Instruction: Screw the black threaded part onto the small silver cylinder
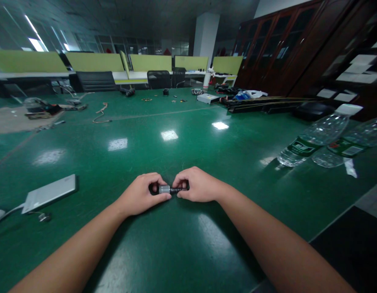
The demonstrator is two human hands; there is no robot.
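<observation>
Between my hands, low over the green table, is a small silver cylinder (164, 189) with a dark, ridged shaft (175, 190) sticking out of its right end. The piece lies roughly level; its exact kind is too small to tell. My left hand (141, 194) is closed about the cylinder, thumb along the near side and fingers curled over the far side. With thumb and fingers, my right hand (198, 186) pinches the shaft, hiding its far end. The two hands are close together, with a narrow gap at their fingertips.
A flat silver slab (51, 192) with a white cable lies left, beside a small metal piece (44, 217). Two clear water bottles (301, 147) stand right. Farther back are a cord (101, 113), a white box (207, 98) and dark rails (252, 104) on the green table (188, 142).
</observation>
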